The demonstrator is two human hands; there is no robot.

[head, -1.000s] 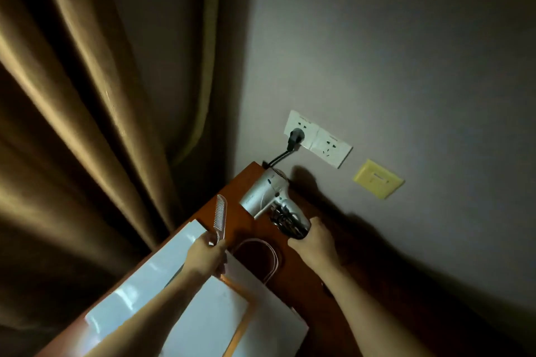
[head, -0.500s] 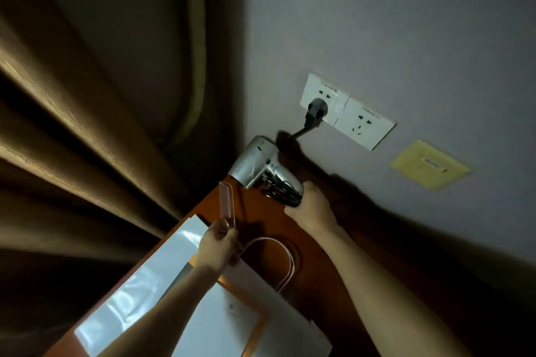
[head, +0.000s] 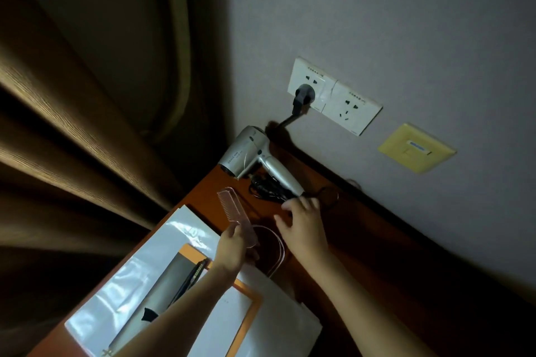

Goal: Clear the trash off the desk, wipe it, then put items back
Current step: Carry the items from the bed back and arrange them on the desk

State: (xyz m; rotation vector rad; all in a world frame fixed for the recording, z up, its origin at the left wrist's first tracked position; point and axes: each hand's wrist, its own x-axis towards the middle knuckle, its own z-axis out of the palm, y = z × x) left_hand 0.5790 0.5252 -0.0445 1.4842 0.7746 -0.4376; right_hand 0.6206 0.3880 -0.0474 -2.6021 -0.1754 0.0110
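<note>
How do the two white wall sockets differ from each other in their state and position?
The left socket has a black plug in it, with a cord running down toward the hair dryer; the right socket has nothing plugged in. The left socket sits higher in the picture and nearer the curtain; the right socket sits lower, nearer the yellow plate. Both are white, alike in shape, and mounted side by side, touching.

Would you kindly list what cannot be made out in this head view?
- Print on the hair dryer: too small.
- Label on the yellow wall plate: blurred.
- Near end of the white bag: covered by the left hand's forearm and cut by the bottom edge.
- Desk on the right: lost in shadow.
</note>
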